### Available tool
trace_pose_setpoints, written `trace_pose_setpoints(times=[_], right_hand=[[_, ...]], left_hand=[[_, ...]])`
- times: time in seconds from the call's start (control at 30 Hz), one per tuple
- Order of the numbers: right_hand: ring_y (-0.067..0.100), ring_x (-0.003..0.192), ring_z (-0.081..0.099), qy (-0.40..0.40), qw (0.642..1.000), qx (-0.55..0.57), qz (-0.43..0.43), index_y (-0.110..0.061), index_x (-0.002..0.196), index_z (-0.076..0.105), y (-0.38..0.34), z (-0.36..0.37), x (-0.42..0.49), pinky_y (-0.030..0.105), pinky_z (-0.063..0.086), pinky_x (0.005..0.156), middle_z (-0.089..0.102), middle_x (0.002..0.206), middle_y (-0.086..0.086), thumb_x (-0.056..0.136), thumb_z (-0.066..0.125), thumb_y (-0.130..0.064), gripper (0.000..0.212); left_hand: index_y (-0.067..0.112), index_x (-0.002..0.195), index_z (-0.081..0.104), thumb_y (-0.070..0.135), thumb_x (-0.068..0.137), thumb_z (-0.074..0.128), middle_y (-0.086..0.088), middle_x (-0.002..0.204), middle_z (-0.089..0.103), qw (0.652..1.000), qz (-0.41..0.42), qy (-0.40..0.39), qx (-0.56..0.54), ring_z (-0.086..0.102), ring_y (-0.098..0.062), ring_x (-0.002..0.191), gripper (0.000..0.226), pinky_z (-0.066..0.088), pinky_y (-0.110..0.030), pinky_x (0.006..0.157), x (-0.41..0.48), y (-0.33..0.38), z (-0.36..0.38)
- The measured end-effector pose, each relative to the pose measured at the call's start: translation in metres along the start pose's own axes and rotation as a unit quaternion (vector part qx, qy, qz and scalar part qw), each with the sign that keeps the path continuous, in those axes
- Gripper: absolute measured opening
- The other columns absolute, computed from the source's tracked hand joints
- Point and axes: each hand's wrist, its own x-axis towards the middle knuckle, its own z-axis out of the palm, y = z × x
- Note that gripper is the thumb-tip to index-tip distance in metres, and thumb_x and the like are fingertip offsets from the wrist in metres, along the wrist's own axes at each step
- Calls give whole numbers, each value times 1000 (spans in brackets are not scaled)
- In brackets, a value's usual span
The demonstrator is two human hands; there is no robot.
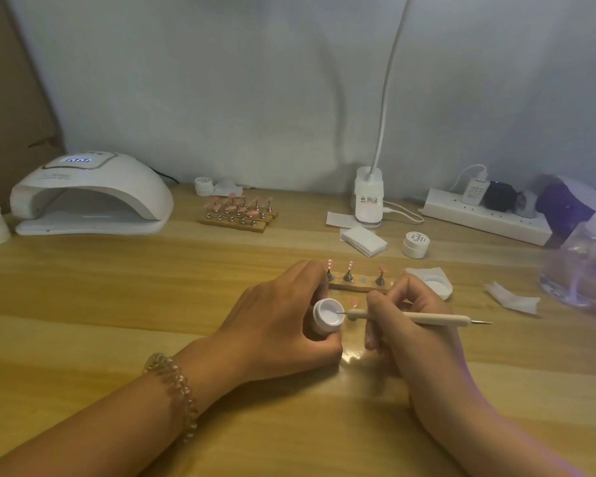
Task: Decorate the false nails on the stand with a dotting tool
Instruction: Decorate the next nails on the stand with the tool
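White round pot (327, 316), lid off, mouth tilted rightward: left hand (283, 325) curls round it, low over the wooden tabletop (117, 304). Right hand (410, 325) pinches a beige double-ended dotting tool (427, 317), held nearly level, fine metal tip inside the pot. Just beyond both hands: narrow wooden stand (358, 287), pink false nails (350, 265) upright on metal holders.

- Left hand (283, 325) grips an open white jar (327, 313), tilted, just in front of the stand (356, 287).
- Right hand (410, 325) pinches the dotting tool (427, 317), tip inside the jar.
- Pink false nails (349, 266) sit upright on the stand.
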Motion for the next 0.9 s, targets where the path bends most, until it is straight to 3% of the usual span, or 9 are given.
trace_pose_setpoints(times=[0.2, 0.53, 0.7, 0.83, 0.9], right_hand=[[9, 44, 49, -20, 999, -46, -17, -12, 71, 43, 4, 1, 1, 17, 36, 45, 62, 55, 15, 91, 63, -12, 28], [9, 47, 53, -34, 996, -73, -24, -8, 74, 43, 5, 2, 0, 30, 40, 68, 64, 57, 13, 94, 65, -19, 32], [8, 45, 53, -16, 998, -61, -17, -12, 72, 45, 5, 1, 1, 20, 39, 47, 63, 56, 13, 93, 65, -18, 30], [9, 47, 54, -32, 996, -80, -21, -8, 75, 44, 4, 2, 1, 26, 41, 59, 64, 57, 12, 94, 65, -19, 30], [8, 45, 52, -21, 997, -71, -26, -8, 74, 44, 3, 2, 0, 23, 41, 54, 64, 56, 13, 93, 65, -20, 31]], left_hand=[[35, 91, 34, 58, 66, 56, 12, 85, 43, 999, 17, 19, 21, 44, -12, 64, 40, 26, -21, 49, -2, 2, -1], [32, 92, 36, 57, 68, 59, 11, 86, 43, 999, 25, 22, 31, 42, -14, 64, 42, 31, -26, 49, -1, 3, -2], [32, 92, 35, 58, 67, 57, 12, 85, 42, 999, 22, 23, 32, 42, -14, 64, 41, 30, -25, 49, -1, 4, -2], [32, 92, 36, 59, 68, 58, 11, 86, 44, 999, 27, 17, 36, 44, -14, 65, 42, 29, -24, 50, -1, 3, -2], [32, 92, 36, 58, 68, 57, 11, 86, 44, 999, 23, 20, 34, 44, -14, 65, 42, 29, -25, 50, -1, 3, -2]])
